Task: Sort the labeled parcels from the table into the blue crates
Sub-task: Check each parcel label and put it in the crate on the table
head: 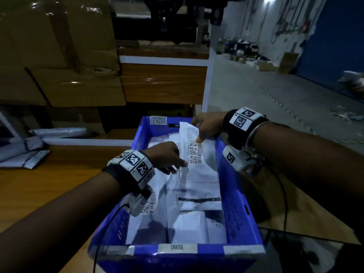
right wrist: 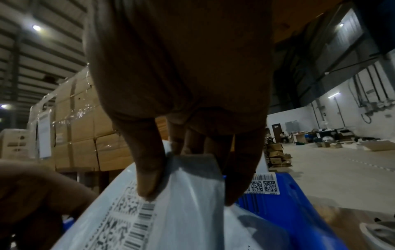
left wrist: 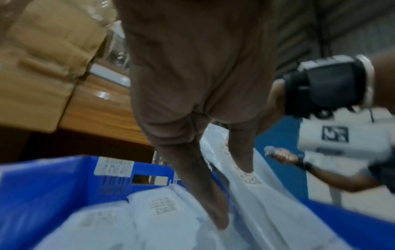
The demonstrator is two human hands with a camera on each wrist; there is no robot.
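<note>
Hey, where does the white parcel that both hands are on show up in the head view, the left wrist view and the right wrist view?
Head: the white parcel stands centre, over the blue crate, between the left hand and right hand.
Left wrist: centre right, below the fingers.
Right wrist: lower centre, pinched by the fingers.
Shared landmark: the crate's barcode sticker.

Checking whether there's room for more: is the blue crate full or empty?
Partly full. White labeled parcels cover the floor of the blue crate, but its walls still rise above them.
</note>
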